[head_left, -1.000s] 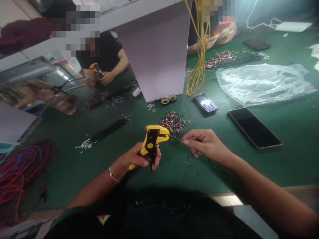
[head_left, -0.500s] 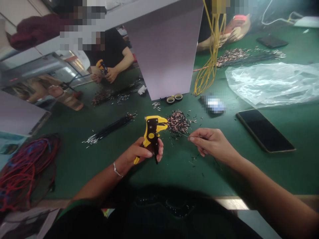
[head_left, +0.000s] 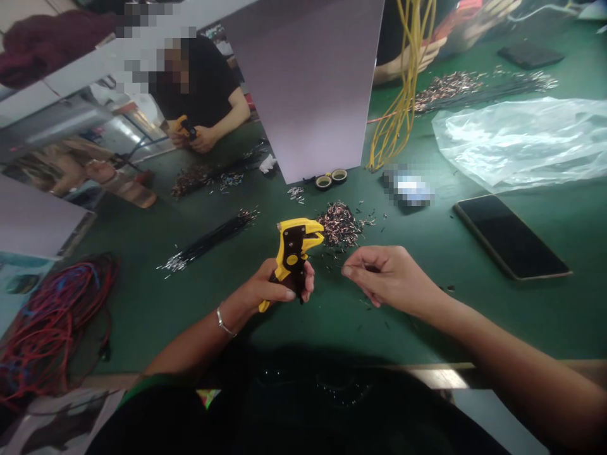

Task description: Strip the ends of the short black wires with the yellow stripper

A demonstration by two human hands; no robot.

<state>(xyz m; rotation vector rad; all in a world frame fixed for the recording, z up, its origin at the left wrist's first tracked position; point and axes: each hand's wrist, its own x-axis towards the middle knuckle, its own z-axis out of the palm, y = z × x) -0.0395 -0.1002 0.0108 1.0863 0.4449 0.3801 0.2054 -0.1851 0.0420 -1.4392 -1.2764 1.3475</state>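
Note:
My left hand (head_left: pixel 279 284) is wrapped round the handles of a yellow and black wire stripper (head_left: pixel 293 249), whose jaws point right. Thumb and fingertips of my right hand (head_left: pixel 384 272) are pinched together on a thin dark wire (head_left: pixel 336 265); only a short, faint end of it shows, below and to the right of the jaws and apart from them. Just beyond the jaws lies a heap of short black and copper-coloured wire scraps (head_left: pixel 339 224). A bundle of black wires (head_left: pixel 208 240) with shiny ends rests on the green table (head_left: pixel 190 328) to the left.
Two tape rolls (head_left: pixel 331 179) sit by an upright grey panel (head_left: pixel 317 88). On the right are a phone (head_left: pixel 512 237), a plastic bag (head_left: pixel 521 142) and hanging yellow cables (head_left: pixel 398 95). Red and blue cables (head_left: pixel 57 322) pile up at left. Two co-workers sit opposite, one holding a similar tool (head_left: pixel 184 126).
My right hand has moved left, closer to the wire stripper, with the wire pinched in it. The stripper stays in my left hand, shifted slightly right. The camera view has shifted a little.

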